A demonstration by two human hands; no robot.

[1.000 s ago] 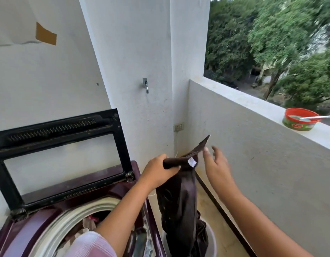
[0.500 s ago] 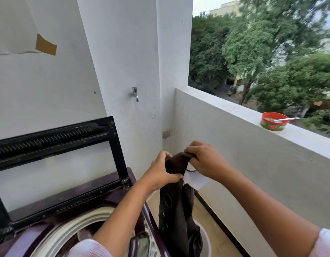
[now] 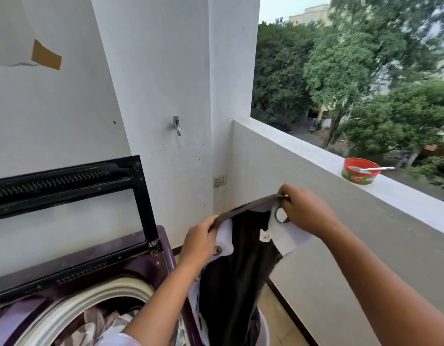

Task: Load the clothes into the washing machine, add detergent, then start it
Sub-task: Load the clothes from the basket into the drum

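Loading step: the left hand (image 3: 199,242) and right hand (image 3: 304,211) pinch the trousers (image 3: 241,265) by the waistband, beside the washing machine (image 3: 91,278). Next, I judge, swing them over the open tub.

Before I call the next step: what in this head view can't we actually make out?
Head view only:
- Drum fill: the left forearm and the bottom edge hide most of it.
- Washing machine controls: none in frame; the bottom edge cuts the machine off.
- Red tub on the ledge: label too small to read, contents unclear.
- White container below the dark garment: the garment covers all but its rim.
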